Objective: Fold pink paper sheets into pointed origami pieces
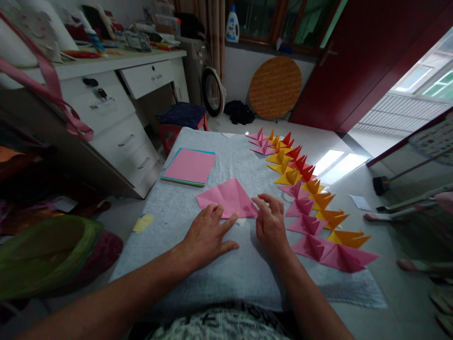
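A pink paper sheet, partly folded with creases showing, lies on the grey cloth-covered table. My left hand rests flat on the sheet's near left corner, fingers spread. My right hand has curled fingers pinching the sheet's near right corner. A stack of square coloured papers with a pink sheet on top lies farther back on the left.
Several folded paper shapes in pink, orange, yellow and red lie in two rows along the table's right side. A white drawer desk stands on the left, a blue-cushioned stool behind the table, a green bag at near left.
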`<control>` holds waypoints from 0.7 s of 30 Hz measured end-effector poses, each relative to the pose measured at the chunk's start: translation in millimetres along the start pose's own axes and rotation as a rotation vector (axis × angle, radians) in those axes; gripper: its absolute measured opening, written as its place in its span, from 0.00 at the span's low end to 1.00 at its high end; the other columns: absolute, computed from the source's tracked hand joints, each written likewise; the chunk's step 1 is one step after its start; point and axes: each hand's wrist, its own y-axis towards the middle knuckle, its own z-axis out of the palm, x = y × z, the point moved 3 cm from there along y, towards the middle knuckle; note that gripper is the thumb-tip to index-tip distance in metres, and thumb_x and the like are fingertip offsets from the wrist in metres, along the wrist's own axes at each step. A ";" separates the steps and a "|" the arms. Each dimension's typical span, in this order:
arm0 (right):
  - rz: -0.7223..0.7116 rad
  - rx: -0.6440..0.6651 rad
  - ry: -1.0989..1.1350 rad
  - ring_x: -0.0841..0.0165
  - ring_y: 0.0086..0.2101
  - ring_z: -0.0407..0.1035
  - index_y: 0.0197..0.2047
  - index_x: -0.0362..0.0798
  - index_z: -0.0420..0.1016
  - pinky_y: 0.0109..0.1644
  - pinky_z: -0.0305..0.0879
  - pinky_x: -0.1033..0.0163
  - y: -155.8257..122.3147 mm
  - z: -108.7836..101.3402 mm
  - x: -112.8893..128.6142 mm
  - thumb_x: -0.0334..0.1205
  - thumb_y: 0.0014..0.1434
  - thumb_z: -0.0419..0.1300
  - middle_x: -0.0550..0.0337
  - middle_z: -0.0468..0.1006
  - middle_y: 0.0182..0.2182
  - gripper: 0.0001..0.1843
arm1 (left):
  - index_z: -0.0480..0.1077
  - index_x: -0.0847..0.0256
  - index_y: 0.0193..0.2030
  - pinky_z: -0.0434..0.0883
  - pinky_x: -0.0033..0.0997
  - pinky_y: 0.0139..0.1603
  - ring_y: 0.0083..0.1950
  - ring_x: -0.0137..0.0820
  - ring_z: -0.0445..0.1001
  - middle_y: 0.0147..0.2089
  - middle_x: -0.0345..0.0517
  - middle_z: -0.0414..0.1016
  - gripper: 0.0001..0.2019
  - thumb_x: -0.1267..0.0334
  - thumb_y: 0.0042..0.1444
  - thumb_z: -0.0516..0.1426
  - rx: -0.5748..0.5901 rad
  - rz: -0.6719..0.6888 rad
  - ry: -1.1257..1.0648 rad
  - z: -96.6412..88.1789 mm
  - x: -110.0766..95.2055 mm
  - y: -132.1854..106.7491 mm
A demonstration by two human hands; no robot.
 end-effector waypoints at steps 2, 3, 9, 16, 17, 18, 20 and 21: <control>-0.142 0.130 0.191 0.61 0.47 0.68 0.51 0.49 0.75 0.53 0.68 0.54 -0.7 2.7 11.2 0.22 0.59 0.49 0.51 0.75 0.46 0.23 | 0.61 0.49 0.70 0.63 0.53 0.61 0.61 0.53 0.62 0.62 0.60 0.65 0.38 0.36 0.56 0.58 0.000 0.000 -0.001 0.7 -0.5 -0.2; -0.172 0.194 0.247 0.62 0.45 0.68 0.49 0.49 0.76 0.51 0.69 0.56 -1.3 4.7 14.7 0.22 0.59 0.49 0.52 0.76 0.43 0.22 | 0.61 0.50 0.70 0.63 0.53 0.61 0.61 0.53 0.62 0.62 0.61 0.65 0.38 0.36 0.56 0.57 0.001 0.003 0.000 0.9 -0.8 -0.1; -0.142 0.357 0.159 0.62 0.43 0.68 0.47 0.46 0.77 0.51 0.67 0.57 -3.4 11.6 19.1 0.23 0.61 0.51 0.52 0.77 0.41 0.18 | 0.62 0.53 0.70 0.64 0.52 0.61 0.61 0.53 0.63 0.63 0.63 0.65 0.38 0.36 0.57 0.56 0.007 0.029 0.009 0.1 1.7 -1.2; -0.155 0.484 -0.041 0.62 0.42 0.66 0.48 0.48 0.76 0.52 0.64 0.57 -2.7 9.6 31.2 0.31 0.65 0.53 0.54 0.74 0.40 0.13 | 0.62 0.53 0.69 0.61 0.48 0.64 0.64 0.49 0.64 0.66 0.58 0.65 0.36 0.38 0.58 0.58 0.001 0.043 0.022 0.0 20.6 -27.0; -0.156 0.500 -0.074 0.61 0.43 0.66 0.50 0.49 0.76 0.53 0.63 0.57 -2.5 9.4 33.8 0.34 0.67 0.54 0.54 0.74 0.40 0.12 | 0.63 0.53 0.69 0.61 0.47 0.65 0.64 0.49 0.64 0.66 0.58 0.65 0.36 0.39 0.58 0.58 0.009 0.034 0.027 -0.1 24.0 -31.6; -0.158 0.515 -0.108 0.61 0.43 0.65 0.53 0.50 0.75 0.53 0.63 0.56 -2.4 9.4 36.6 0.37 0.67 0.55 0.54 0.73 0.41 0.13 | 0.63 0.54 0.68 0.61 0.47 0.65 0.65 0.48 0.64 0.67 0.57 0.65 0.35 0.40 0.58 0.58 0.015 0.025 0.034 -0.4 27.0 -36.1; -0.162 0.539 -0.174 0.59 0.45 0.64 0.60 0.53 0.71 0.54 0.62 0.54 -2.9 10.1 42.6 0.43 0.67 0.57 0.53 0.73 0.43 0.19 | 0.64 0.56 0.67 0.61 0.47 0.65 0.65 0.48 0.64 0.67 0.58 0.65 0.34 0.41 0.58 0.59 0.023 0.015 0.053 -0.8 32.0 -44.2; -0.163 0.547 -0.199 0.58 0.45 0.64 0.62 0.54 0.69 0.54 0.62 0.53 -3.4 10.8 45.8 0.46 0.66 0.58 0.52 0.72 0.44 0.22 | 0.65 0.57 0.67 0.61 0.47 0.65 0.65 0.48 0.65 0.67 0.58 0.66 0.34 0.42 0.58 0.59 0.022 0.011 0.063 -1.1 33.9 -47.6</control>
